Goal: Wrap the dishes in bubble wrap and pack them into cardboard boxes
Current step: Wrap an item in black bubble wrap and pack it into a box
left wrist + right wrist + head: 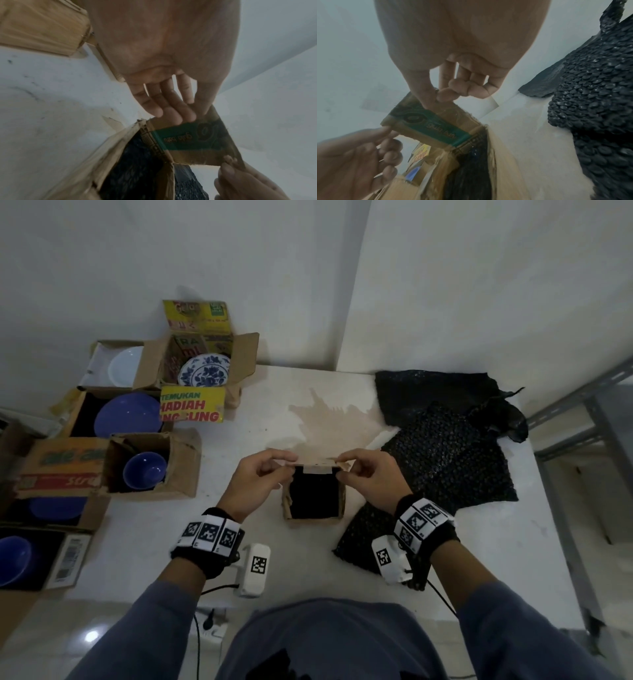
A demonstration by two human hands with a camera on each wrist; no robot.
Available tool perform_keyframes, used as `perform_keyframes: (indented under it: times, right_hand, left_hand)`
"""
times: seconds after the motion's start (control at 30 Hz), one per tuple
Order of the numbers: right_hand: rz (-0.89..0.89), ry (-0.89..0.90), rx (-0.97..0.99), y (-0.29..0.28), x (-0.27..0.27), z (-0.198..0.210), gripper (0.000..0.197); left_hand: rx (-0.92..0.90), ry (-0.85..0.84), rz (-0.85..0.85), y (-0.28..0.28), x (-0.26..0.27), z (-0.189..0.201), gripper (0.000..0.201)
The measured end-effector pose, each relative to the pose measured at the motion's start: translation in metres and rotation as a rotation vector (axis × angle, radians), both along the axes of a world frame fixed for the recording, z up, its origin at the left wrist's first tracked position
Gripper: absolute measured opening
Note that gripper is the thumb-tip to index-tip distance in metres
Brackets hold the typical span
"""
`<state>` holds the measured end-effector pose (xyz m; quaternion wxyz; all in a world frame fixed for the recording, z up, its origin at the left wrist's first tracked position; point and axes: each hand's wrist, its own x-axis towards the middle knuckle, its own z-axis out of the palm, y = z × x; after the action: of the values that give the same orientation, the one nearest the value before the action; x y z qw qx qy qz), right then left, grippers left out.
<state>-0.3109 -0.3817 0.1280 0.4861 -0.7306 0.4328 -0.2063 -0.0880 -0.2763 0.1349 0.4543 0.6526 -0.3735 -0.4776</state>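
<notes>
**Both hands on the box flap**

Left hand (262, 474) and right hand (366, 474) each had a pinch grip on the far flap (317, 462) of the small cardboard box (313, 520) — thumb and fingers clamped on cardboard. Box sat mid-desk (205, 529), black bubble wrap inside. Loose bubble wrap sheets (448, 460) lay just right; open boxes with blue dishes (128, 414) stood well left.

The yellow front flap (193, 404) of the open brown cardboard box holding a blue-and-white patterned plate reads "TEMUKAN HADIAH", then a partly hidden word ending "LUNG". The green-banded cardboard flap (435, 129) pinched by both hands reads "gula batu". Other print is illegible.
</notes>
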Motion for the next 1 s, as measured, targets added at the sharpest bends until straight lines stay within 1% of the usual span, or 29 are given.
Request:
perform_keyframes:
  times: [0.1, 0.17, 0.27, 0.37, 0.43, 0.5, 0.6, 0.7, 0.8, 0.9, 1.0]
  right_hand:
    - [0.024, -0.017, -0.026, 0.012, -0.004, -0.004, 0.013]
    - [0.036, -0.019, -0.048, 0.018, -0.006, -0.006, 0.013]
    - [0.065, -0.003, -0.063, 0.026, -0.009, -0.009, 0.016]
    - [0.083, 0.021, -0.061, 0.035, -0.012, -0.015, 0.017]
    - [0.07, 0.038, -0.066, 0.04, -0.015, -0.019, 0.017]
    - [0.059, 0.069, -0.088, 0.043, -0.017, -0.023, 0.017]
    - [0.072, 0.125, -0.108, 0.047, -0.017, -0.029, 0.017]
    - [0.1, 0.178, -0.125, 0.049, -0.018, -0.035, 0.018]
    - [0.139, 0.243, -0.131, 0.048, -0.019, -0.039, 0.021]
    - [0.205, 0.299, -0.166, 0.048, -0.019, -0.042, 0.023]
    - [0.239, 0.361, -0.171, 0.049, -0.02, -0.046, 0.033]
  left_hand:
    - [0.07, 0.129, -0.008, 0.014, -0.011, 0.004, 0.025]
    - [0.131, 0.226, 0.016, 0.019, -0.018, 0.004, 0.024]
    - [0.21, 0.358, 0.122, 0.023, -0.03, 0.004, 0.025]
    - [0.249, 0.4, 0.212, 0.026, -0.041, 0.001, 0.025]
    - [0.264, 0.384, 0.245, 0.03, -0.049, -0.003, 0.04]
    - [0.262, 0.323, 0.261, 0.035, -0.055, -0.009, 0.057]
    - [0.241, 0.278, 0.29, 0.043, -0.065, -0.018, 0.068]
    - [0.267, 0.237, 0.376, 0.049, -0.071, -0.03, 0.072]
    - [0.256, 0.236, 0.43, 0.055, -0.077, -0.039, 0.069]
    - [0.253, 0.173, 0.464, 0.059, -0.082, -0.048, 0.067]
    - [0.3, 0.139, 0.49, 0.061, -0.086, -0.059, 0.067]
